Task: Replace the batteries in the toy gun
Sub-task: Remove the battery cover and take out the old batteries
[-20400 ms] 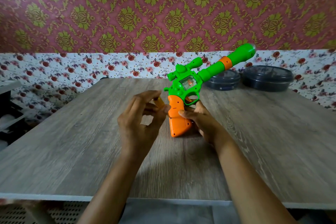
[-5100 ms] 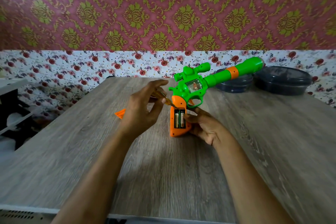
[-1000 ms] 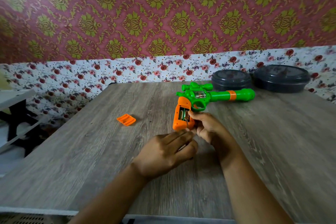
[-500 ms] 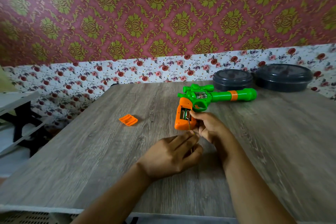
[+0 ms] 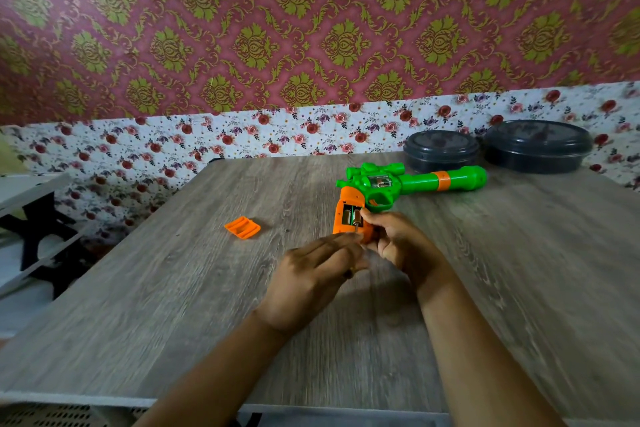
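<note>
Glossy plastic toy gun (image 5: 412, 182) gripped by right hand (image 5: 398, 243); left hand (image 5: 311, 274) pinches thin metal screwdriver (image 5: 355, 228).

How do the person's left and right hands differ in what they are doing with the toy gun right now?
The left hand pinches a small screwdriver, tip at the open battery compartment; the right hand holds the orange grip of the toy gun. The left hand is nearer the camera; the right hand is farther back, against the grip. Both meet at the grip.
</note>
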`<move>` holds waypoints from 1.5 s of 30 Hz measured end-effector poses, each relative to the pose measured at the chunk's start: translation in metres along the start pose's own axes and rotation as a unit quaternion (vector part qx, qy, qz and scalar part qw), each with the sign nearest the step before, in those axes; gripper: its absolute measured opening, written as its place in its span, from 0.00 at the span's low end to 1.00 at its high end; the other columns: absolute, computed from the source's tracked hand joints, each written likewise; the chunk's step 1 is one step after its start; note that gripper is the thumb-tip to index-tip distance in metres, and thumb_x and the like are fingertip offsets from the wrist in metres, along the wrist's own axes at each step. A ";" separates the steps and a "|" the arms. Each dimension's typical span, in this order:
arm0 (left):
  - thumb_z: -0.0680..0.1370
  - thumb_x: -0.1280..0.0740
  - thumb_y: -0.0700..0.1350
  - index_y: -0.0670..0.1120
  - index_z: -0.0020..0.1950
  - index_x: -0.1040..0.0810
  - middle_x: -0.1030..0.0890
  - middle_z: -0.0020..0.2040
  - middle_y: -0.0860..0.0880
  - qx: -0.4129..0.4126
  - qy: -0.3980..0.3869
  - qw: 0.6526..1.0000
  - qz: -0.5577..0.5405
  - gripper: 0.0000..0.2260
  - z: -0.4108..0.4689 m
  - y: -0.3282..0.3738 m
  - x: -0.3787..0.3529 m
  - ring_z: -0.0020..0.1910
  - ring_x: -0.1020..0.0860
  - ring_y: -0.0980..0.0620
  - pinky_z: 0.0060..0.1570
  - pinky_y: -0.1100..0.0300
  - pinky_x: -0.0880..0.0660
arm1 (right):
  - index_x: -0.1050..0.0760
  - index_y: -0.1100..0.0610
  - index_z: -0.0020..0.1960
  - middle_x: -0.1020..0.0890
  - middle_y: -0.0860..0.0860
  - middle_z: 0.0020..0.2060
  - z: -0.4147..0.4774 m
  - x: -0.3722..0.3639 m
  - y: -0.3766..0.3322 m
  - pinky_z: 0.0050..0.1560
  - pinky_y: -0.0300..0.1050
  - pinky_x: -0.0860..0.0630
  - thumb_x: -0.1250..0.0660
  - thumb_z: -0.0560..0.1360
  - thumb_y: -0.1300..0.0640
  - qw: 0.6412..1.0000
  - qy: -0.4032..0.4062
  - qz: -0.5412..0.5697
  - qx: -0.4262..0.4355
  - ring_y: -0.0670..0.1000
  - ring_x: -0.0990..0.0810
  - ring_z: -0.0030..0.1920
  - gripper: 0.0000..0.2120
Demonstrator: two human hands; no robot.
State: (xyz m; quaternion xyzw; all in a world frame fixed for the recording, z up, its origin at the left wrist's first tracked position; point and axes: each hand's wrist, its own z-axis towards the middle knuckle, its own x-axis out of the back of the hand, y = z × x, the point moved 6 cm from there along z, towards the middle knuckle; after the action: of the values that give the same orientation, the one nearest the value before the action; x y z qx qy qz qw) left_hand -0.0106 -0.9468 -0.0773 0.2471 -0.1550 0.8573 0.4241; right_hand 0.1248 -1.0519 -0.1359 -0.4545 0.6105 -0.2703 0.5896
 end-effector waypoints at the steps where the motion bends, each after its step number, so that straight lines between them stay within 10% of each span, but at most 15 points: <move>1: 0.72 0.26 0.41 0.46 0.50 0.27 0.17 0.53 0.45 -0.007 -0.002 1.000 0.007 0.12 0.000 0.001 0.000 0.53 0.18 0.51 0.41 0.56 0.20 | 0.26 0.60 0.48 0.20 0.53 0.39 0.000 0.000 0.000 0.48 0.50 0.24 0.41 0.78 0.65 1.000 0.002 0.000 -0.001 0.50 0.21 0.42 0.05; 7: 0.75 0.29 0.41 0.44 0.54 0.27 0.17 0.54 0.42 -0.096 -0.028 0.992 0.071 0.11 -0.007 0.008 -0.005 0.54 0.18 0.47 0.44 0.55 0.20 | 0.27 0.58 0.42 0.18 0.48 0.24 0.001 0.003 -0.001 0.26 0.38 0.22 0.41 0.77 0.65 1.000 0.009 0.008 -0.003 0.44 0.19 0.27 0.08; 21: 0.78 0.36 0.40 0.45 0.54 0.29 0.17 0.53 0.43 -0.207 -0.083 0.964 0.145 0.06 -0.010 0.024 -0.016 0.55 0.19 0.45 0.45 0.56 0.20 | 0.28 0.58 0.41 0.19 0.50 0.25 -0.007 0.006 -0.004 0.23 0.37 0.23 0.40 0.77 0.65 0.999 0.028 0.012 -0.009 0.48 0.22 0.35 0.07; 25: 0.79 0.39 0.41 0.46 0.52 0.30 0.18 0.57 0.47 -0.189 -0.128 0.963 0.144 0.03 -0.010 0.005 -0.018 0.62 0.23 0.43 0.47 0.56 0.20 | 0.29 0.58 0.39 0.23 0.48 0.18 -0.009 0.003 -0.003 0.19 0.35 0.27 0.43 0.78 0.65 0.999 0.020 -0.015 -0.020 0.43 0.24 0.19 0.11; 35: 0.79 0.40 0.37 0.48 0.54 0.26 0.21 0.57 0.50 0.041 0.040 0.998 -0.018 0.08 -0.001 -0.027 0.009 0.59 0.23 0.51 0.58 0.60 0.26 | 0.26 0.56 0.47 0.17 0.48 0.31 -0.002 0.001 -0.001 0.42 0.41 0.21 0.43 0.78 0.64 0.998 -0.041 -0.040 -0.014 0.45 0.19 0.32 0.08; 41: 0.79 0.39 0.36 0.52 0.49 0.32 0.23 0.41 0.53 0.358 0.297 0.867 -0.178 0.10 0.001 -0.074 0.036 0.41 0.20 0.54 0.41 0.64 0.23 | 0.26 0.55 0.44 0.18 0.46 0.25 0.003 0.002 0.003 0.31 0.36 0.25 0.44 0.78 0.64 0.997 -0.025 -0.074 -0.020 0.41 0.21 0.26 0.10; 45: 0.79 0.41 0.38 0.46 0.48 0.32 0.29 0.35 0.49 0.530 0.175 0.804 -0.205 0.04 0.006 -0.102 -0.006 0.31 0.29 0.48 0.32 0.54 0.31 | 0.26 0.56 0.45 0.17 0.47 0.26 0.000 -0.003 0.003 0.35 0.38 0.23 0.45 0.78 0.64 0.999 -0.031 -0.035 -0.024 0.41 0.19 0.28 0.10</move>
State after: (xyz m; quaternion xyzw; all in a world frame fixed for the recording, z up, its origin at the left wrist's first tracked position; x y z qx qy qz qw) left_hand 0.0761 -0.8931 -0.0696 0.3052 0.4541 0.7280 0.4130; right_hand 0.1238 -1.0480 -0.1374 -0.4979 0.5823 -0.2616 0.5870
